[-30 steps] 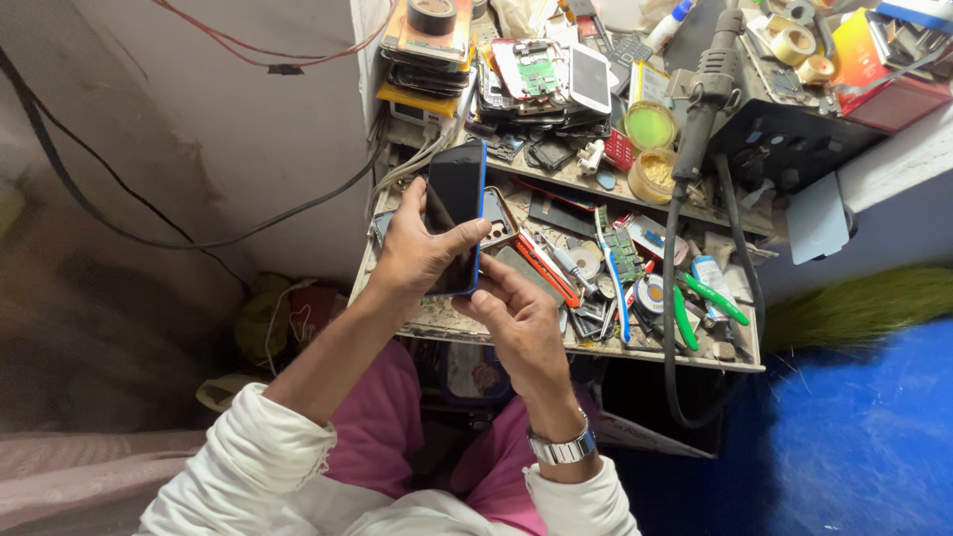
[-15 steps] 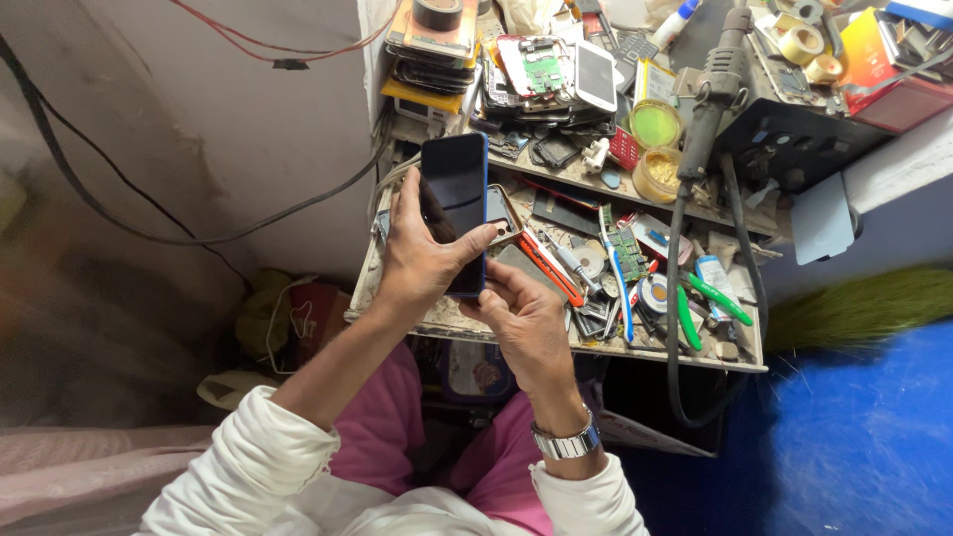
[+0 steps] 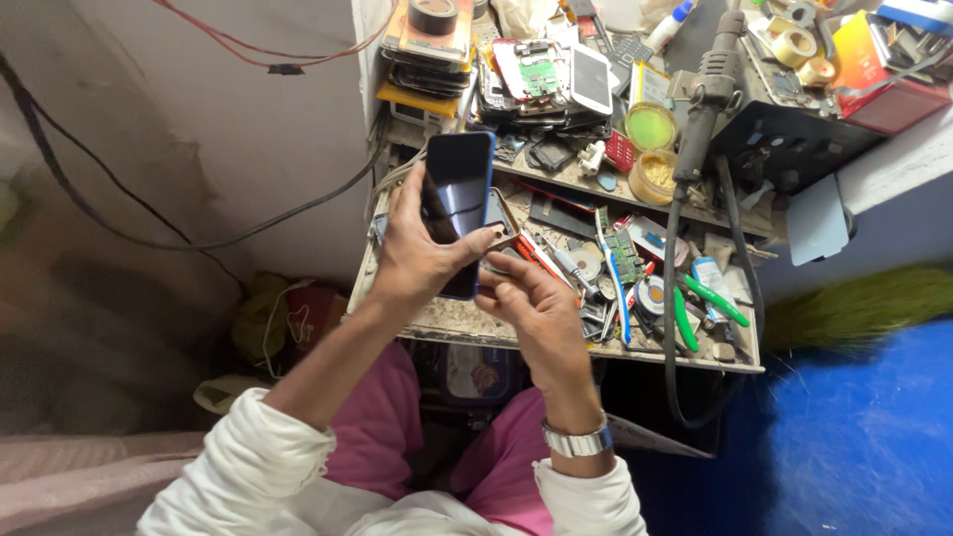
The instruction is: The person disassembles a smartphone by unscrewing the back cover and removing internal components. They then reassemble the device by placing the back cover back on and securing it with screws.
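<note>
My left hand (image 3: 417, 260) grips a dark smartphone with a blue frame (image 3: 459, 189), screen up, thumb lying across its lower part. The phone is raised a little above the near left part of the workbench (image 3: 447, 320). My right hand (image 3: 526, 303) is curled just to the right of the phone's lower end, with its fingertips pinched against the phone's edge. Whether a small tool sits between those fingers I cannot tell. A metal watch (image 3: 576, 440) is on my right wrist.
The bench holds several hand tools: a red-handled screwdriver (image 3: 544, 260), green-handled pliers (image 3: 700, 303), a toothbrush (image 3: 615, 288). A shelf behind carries stacked phones and circuit boards (image 3: 541, 69), two round pots (image 3: 650, 124), tape rolls (image 3: 799, 45) and a hot-air handpiece (image 3: 707, 94).
My left hand has lifted the phone higher and farther from me over the bench. My right hand followed and stays at the phone's lower end.
</note>
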The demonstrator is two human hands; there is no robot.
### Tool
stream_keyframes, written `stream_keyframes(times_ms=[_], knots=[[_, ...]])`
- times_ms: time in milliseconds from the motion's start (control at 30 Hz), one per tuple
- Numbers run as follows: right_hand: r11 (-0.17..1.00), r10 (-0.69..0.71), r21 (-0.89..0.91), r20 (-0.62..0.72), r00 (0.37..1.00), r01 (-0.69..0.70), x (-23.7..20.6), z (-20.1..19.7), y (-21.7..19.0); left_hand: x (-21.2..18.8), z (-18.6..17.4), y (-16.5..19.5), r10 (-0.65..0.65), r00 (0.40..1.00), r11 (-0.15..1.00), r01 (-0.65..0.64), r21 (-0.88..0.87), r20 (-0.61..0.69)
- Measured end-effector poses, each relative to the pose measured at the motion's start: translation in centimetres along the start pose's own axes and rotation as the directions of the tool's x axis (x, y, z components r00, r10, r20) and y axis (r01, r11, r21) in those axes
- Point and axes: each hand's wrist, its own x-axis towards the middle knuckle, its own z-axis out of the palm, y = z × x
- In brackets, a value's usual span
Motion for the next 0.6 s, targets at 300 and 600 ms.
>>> stream_keyframes(times_ms=[300,600], knots=[[0.641,-0.368,-0.766,-0.360,0.857,-0.047,-0.3,-6.6,-3.9,2.4,-2.3,-1.7,-0.117,0.983,0.917,0.162,-0.363,0.142],[0.352,-0.630,-0.936,-0.242,0.738,-0.006,-1.2,-12.5,-4.6,2.7,-2.1,-1.6,-0.202,0.960,0.851,0.270,-0.452,0.192]])
